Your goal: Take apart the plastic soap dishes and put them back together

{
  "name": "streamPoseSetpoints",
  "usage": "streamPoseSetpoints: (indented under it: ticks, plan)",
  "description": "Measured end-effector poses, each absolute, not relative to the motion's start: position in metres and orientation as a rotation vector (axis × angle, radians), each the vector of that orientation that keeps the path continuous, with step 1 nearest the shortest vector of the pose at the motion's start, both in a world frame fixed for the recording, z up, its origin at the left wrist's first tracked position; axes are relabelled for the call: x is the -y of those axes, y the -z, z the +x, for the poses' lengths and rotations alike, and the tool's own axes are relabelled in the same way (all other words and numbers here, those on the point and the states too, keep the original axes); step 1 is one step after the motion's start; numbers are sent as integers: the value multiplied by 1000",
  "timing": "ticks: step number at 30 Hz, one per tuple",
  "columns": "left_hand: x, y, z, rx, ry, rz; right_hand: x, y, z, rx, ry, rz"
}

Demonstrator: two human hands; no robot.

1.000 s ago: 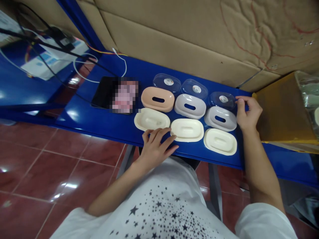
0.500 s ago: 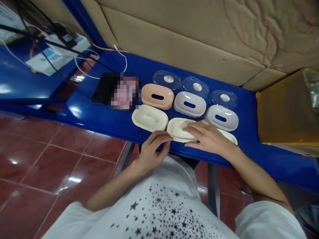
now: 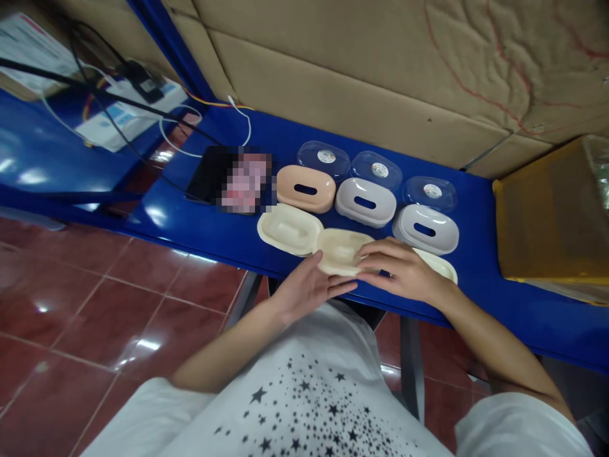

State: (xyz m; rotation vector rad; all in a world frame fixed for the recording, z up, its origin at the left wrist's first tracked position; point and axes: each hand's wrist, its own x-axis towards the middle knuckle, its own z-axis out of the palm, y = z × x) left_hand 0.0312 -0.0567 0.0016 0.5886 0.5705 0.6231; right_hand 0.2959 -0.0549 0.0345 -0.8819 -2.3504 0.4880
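Note:
Both hands are at the middle cream oval tray point(image 3: 339, 249), which looks like a soap dish base with a raised bar. My left hand point(image 3: 307, 287) has its thumb at the tray's left end and its fingers stretched beneath the near edge. With curled fingers, my right hand point(image 3: 404, 270) grips the tray's right end. A second cream tray point(image 3: 290, 230) lies just left, and a third cream tray point(image 3: 438, 266) is partly covered by my right hand. Behind them stand a peach slotted dish point(image 3: 305, 172), a white slotted dish point(image 3: 366, 187) and another white slotted dish point(image 3: 425, 216).
Clear lids point(image 3: 378, 168) with round stickers lie behind the dishes on the blue table point(image 3: 214, 244). A dark device point(image 3: 207, 174) with a blurred screen is at left, near cables and a power strip point(image 3: 124, 117). A taped carton point(image 3: 547, 216) stands at right.
My left hand has turned and slid right, its fingers now under the middle tray's near edge. My right fingers have closed on its right end. The tray looks slightly raised and tilted.

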Motion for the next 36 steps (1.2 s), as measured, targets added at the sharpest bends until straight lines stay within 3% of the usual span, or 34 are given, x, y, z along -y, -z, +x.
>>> streamPoseSetpoints:
  ticks: [10,15,24,36]
  plan:
    - [50,-6,43,-603,-600,241,30,-16,317,2324,-33,-1419]
    - [49,-2,42,-549,-598,220,32,-18,317,2170,8,-1358]
    - [49,4,39,-379,-635,249,54,-48,299,2345,-364,-852]
    - [58,7,43,-440,-739,218,70,-59,285,2576,-20,-832]
